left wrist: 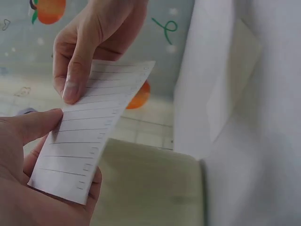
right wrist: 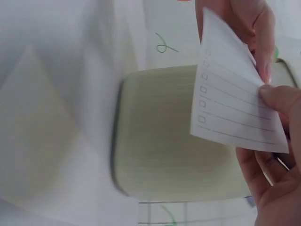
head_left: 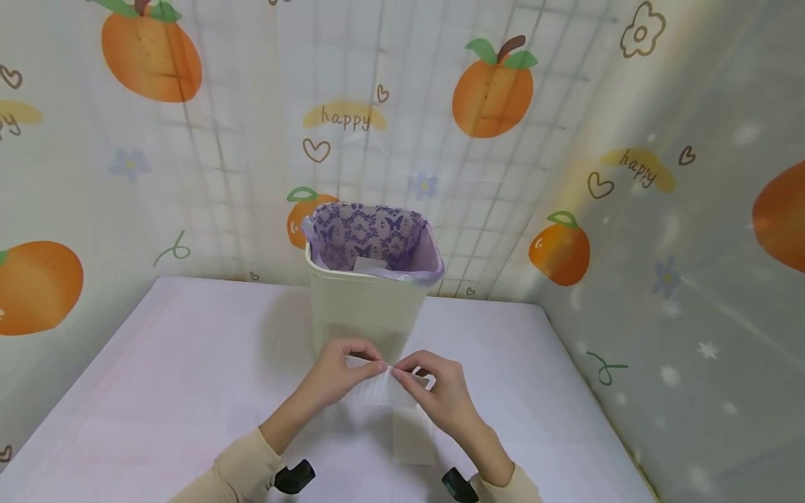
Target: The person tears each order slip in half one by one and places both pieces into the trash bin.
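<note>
A white lined checklist sheet (head_left: 371, 388) with small tick boxes along one edge hangs between my two hands, in front of a bin. My left hand (head_left: 336, 374) pinches its top edge, thumb on the near face and fingers behind. Close beside it, my right hand (head_left: 443, 395) pinches the same edge, the two thumb tips almost meeting. Printed lines of the sheet (left wrist: 94, 127) show in the left wrist view, and the boxes on the sheet (right wrist: 230, 103) in the right wrist view. Below the right hand, a pale cream rectangle of paper (head_left: 413, 440) lies on the table.
The pale green bin (head_left: 371, 304) stands at the table's back, just beyond my hands. Its purple butterfly-patterned liner (head_left: 402, 230) folds over the rim, and a white paper piece (head_left: 369, 265) lies inside. Curtains printed with oranges (head_left: 493, 98) surround the white table (head_left: 207, 391).
</note>
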Available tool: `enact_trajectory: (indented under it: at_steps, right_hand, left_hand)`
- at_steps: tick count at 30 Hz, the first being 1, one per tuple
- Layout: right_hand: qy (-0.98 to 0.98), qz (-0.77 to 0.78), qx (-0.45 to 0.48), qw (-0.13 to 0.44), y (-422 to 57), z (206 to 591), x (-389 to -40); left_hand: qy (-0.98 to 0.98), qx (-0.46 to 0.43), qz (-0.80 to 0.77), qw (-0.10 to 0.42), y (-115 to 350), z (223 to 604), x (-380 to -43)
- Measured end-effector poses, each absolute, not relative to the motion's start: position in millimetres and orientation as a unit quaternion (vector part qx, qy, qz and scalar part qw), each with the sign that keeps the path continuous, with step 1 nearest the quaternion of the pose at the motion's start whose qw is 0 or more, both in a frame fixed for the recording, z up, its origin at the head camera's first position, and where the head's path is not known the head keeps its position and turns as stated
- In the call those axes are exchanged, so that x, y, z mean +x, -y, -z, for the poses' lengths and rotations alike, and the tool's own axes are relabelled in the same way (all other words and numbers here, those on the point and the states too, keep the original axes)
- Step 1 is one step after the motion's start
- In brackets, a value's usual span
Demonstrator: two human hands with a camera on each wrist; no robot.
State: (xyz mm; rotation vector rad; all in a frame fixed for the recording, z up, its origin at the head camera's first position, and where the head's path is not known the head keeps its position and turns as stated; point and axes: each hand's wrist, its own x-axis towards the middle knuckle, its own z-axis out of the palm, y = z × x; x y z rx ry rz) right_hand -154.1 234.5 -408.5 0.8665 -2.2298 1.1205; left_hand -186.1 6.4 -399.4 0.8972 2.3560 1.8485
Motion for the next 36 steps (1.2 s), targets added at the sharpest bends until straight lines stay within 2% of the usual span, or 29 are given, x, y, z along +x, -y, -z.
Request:
enact_trajectory:
  at_steps: [10,20,36]
  right_hand:
    - [0.809,-0.375,0.344,0.293,-224.0,358.5,-154.7]
    - [0.805,-0.372,0.36,0.291,-221.8,316.5,-159.7]
    - [0.812,-0.343,0.379,0.282,-216.2,271.4,-166.4]
  left_hand:
    - [-0.744,0.311,-0.59,-0.035,6.5,355.3,-184.5]
    - [-0.738,0.314,-0.595,-0.054,13.5,319.4,-181.4]
    - [-0.739,0.345,-0.573,-0.082,22.4,277.3,-189.4]
